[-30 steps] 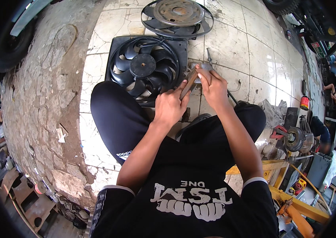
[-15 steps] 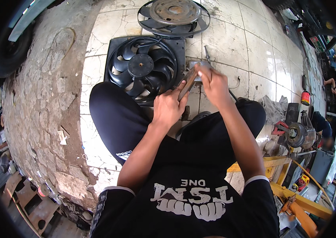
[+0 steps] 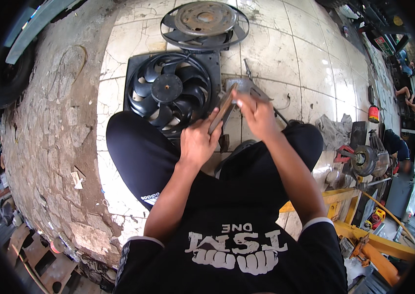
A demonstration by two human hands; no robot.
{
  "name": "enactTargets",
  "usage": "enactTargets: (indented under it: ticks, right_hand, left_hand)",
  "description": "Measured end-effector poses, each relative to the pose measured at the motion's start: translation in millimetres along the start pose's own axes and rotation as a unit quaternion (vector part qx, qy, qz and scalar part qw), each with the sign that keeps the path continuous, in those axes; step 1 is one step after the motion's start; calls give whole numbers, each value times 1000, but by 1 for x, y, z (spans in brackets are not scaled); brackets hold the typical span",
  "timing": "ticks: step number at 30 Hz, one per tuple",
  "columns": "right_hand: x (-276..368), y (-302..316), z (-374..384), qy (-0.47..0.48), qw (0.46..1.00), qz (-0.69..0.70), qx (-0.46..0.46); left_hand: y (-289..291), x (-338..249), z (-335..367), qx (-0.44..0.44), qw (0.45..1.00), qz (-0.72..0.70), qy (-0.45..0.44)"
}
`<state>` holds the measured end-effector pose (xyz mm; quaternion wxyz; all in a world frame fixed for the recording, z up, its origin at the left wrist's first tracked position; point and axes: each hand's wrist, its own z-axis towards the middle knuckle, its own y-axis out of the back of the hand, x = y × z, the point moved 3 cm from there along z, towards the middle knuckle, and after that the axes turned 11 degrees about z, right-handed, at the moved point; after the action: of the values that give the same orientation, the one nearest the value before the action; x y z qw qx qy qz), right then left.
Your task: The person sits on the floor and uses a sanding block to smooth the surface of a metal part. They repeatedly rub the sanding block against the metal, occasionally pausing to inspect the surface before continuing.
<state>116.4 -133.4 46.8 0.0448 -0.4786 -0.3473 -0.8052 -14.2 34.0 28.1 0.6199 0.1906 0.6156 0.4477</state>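
A narrow, flat brownish metal bar [image 3: 223,110] slants between my hands above the tiles. My left hand [image 3: 198,142] is closed around its near end, thumb lying along it. At the far end, the fingers of my right hand [image 3: 258,115] are bent and pressed against the bar, slightly blurred. Under and beyond the right hand lies a grey metal plate or bracket [image 3: 239,83], partly covered by the fingers. A black radiator fan in a square shroud [image 3: 166,88] lies just left of the bar, beyond my left knee.
Past the fan lies a second fan ring with a rusty round disc [image 3: 206,18] on it. A thin metal tool [image 3: 248,68] rests on the tiles. At right are a grey rag [image 3: 333,131], a red-black can [image 3: 374,114], a metal hub part [image 3: 364,160] and a yellow frame [image 3: 344,201].
The view has shifted slightly, so the fan and tiles sit a little lower and left. My right hand's fingers have opened out slightly at the bar's far end; the left keeps its grip.
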Motion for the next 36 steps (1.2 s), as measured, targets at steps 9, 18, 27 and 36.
enactTargets:
  ticks: [9, 18, 27, 36]
  right_hand:
    - [-2, -10, 4, -25, 999, 15, 14]
    - [13, -13, 9, 2, 1000, 5, -14]
    - [8, -7, 17, 21, 994, -91, -48]
    - [15, -20, 1, 50, 994, -83, -60]
  left_hand:
    - [3, 4, -5, -13, 1000, -19, -14]
    - [3, -1, 10, -12, 1000, -17, -10]
    - [-3, -3, 13, 0, 1000, -4, -12]
    - [-1, -2, 13, 22, 999, 12, 25]
